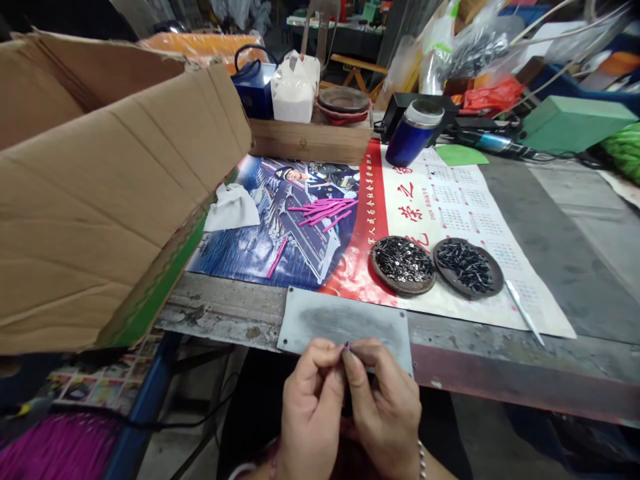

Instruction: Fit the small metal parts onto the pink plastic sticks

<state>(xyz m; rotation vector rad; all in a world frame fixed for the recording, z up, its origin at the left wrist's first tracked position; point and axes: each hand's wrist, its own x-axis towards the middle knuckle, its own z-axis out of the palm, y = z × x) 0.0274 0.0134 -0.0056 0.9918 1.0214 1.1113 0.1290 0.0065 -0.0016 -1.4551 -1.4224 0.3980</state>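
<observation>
My left hand (315, 400) and my right hand (380, 400) meet fingertip to fingertip at the front edge of the bench. Both are closed in a pinch on a tiny purple piece (347, 347), mostly hidden by the fingers. Just beyond them lies a grey metal plate (345, 317). Behind the plate, a round dish of small metal rings (403, 265) stands beside a dish of black screw-like parts (468, 267). Several pink sticks (325, 212) lie on the poster (250, 247), with one pink stick (277, 258) apart from them.
A large cardboard box (110, 193) fills the left. A white pen-like tool (524, 312) lies right of the dishes. Farther back are a blue cup (413, 133), a green block (575, 125) and a wooden tray (310, 141). A white cloth (231, 208) rests beside the box.
</observation>
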